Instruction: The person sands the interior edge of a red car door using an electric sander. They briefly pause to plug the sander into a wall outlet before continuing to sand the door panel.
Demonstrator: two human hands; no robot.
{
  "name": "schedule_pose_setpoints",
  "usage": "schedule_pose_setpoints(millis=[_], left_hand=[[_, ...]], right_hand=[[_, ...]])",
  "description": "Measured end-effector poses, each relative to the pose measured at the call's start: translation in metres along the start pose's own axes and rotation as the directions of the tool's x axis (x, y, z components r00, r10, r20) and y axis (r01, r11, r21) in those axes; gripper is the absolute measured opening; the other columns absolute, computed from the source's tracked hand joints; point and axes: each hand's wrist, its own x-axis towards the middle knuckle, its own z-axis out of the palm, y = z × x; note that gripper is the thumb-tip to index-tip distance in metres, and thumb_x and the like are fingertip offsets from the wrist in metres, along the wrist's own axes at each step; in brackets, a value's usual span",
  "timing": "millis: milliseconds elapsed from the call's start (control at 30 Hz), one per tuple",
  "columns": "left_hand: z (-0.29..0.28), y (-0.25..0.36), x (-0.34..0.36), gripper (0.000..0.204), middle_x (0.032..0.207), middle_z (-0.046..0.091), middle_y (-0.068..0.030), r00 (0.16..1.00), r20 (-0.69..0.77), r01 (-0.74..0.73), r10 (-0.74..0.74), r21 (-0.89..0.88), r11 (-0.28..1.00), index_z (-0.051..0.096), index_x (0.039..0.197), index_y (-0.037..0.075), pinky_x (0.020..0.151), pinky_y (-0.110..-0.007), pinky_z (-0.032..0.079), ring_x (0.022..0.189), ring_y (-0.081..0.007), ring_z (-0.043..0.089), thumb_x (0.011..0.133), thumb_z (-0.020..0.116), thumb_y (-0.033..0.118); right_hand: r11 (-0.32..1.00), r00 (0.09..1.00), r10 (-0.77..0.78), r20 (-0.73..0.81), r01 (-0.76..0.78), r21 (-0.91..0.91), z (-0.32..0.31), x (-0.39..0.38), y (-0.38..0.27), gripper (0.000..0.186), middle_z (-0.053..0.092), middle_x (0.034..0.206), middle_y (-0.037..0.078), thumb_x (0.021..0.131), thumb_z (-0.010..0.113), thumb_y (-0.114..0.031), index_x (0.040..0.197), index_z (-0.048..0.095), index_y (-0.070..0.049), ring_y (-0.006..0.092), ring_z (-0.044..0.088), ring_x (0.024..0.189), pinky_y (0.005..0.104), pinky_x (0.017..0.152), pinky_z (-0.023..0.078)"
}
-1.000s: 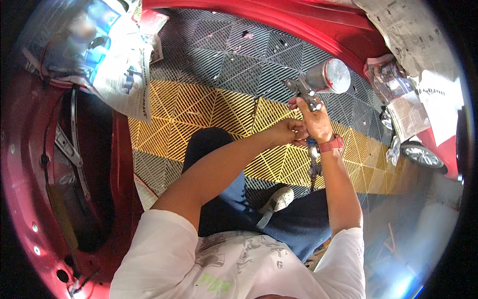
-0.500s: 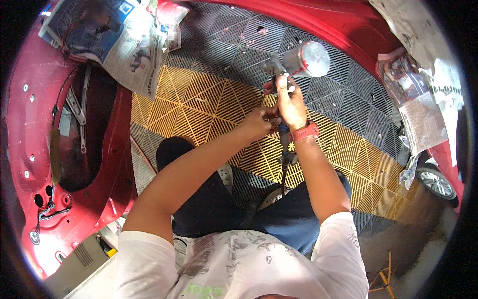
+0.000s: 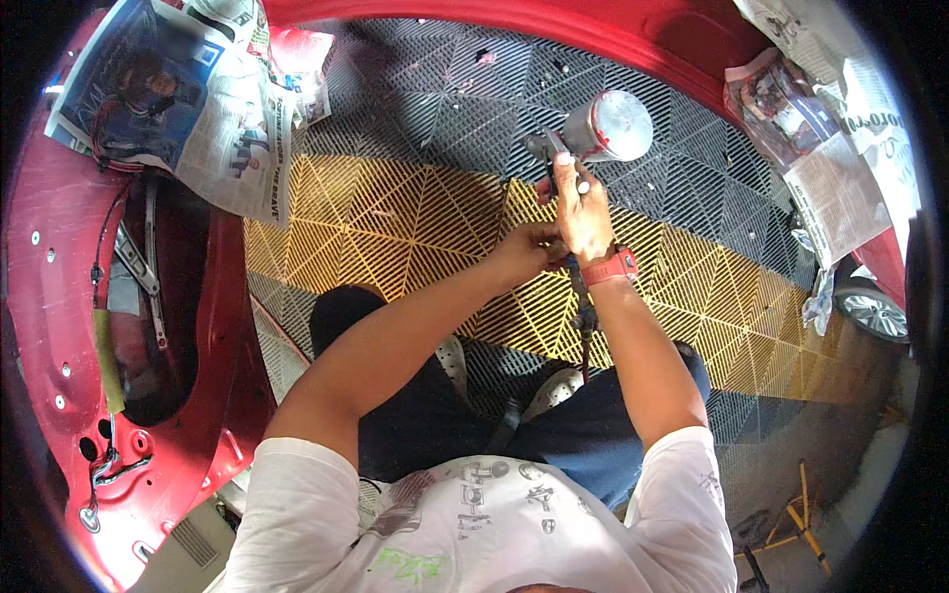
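Right hand [image 3: 583, 212] clenched around the grip of a spray gun [image 3: 583, 138], held up over the black and yellow floor tiles [image 3: 395, 217], metal cup [image 3: 613, 126] tilted sideways. Left hand [image 3: 529, 252] pinching something at the gun's base (hose fitting, probably; hard to tell). Best kept steady, nozzle away from the red car body [image 3: 59, 296] and its newspaper masking [image 3: 227, 148].

Floor: grid tiles [image 3: 415, 109], dark grey with a yellow band [image 3: 395, 227] running diagonally | Surrounds: red car body panels [image 3: 59, 326] left and along the top, partly masked with newspaper [image 3: 208, 119] (also at right) | Right edge: car wheel [image 3: 875, 311] | Light: bright, hard shadows.
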Motion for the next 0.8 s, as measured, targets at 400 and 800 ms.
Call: schedule_pose_setpoints(millis=[400, 800], left_hand=[[-0.008, -0.002, 0.004, 0.022, 0.088, 0.064, 0.0003, 0.989, -0.008, -0.149, 0.149, -0.004, 0.989, 0.069, 0.106, 0.0, 0.07, -0.027, 0.047, 0.076, -0.0089, 0.056, 0.1, 0.065, 0.02], [-0.007, 0.005, 0.002, 0.026, 0.098, 0.071, -0.0055, 0.981, -0.03, -0.189, 0.189, 0.005, 0.982, 0.067, 0.114, -0.001, 0.078, -0.03, 0.054, 0.087, -0.0132, 0.066, 0.099, 0.066, 0.02]], right_hand=[[0.998, 0.994, -0.061, -0.086, 0.062, 0.015, 0.018, 0.007, -0.006, 0.068, 0.068, 0.077, 0.007, 0.102, 0.04, -0.061, 0.114, 0.066, 0.0, 0.0111, 0.051, 0.045, 0.0279, 0.042, 0.04], [0.998, 0.997, -0.026, -0.079, 0.021, -0.057, 0.018, 0.012, -0.013, 0.078, 0.067, 0.072, 0.01, 0.099, 0.037, -0.069, 0.112, 0.069, 0.001, 0.0173, 0.054, 0.056, 0.0367, 0.058, 0.044]])
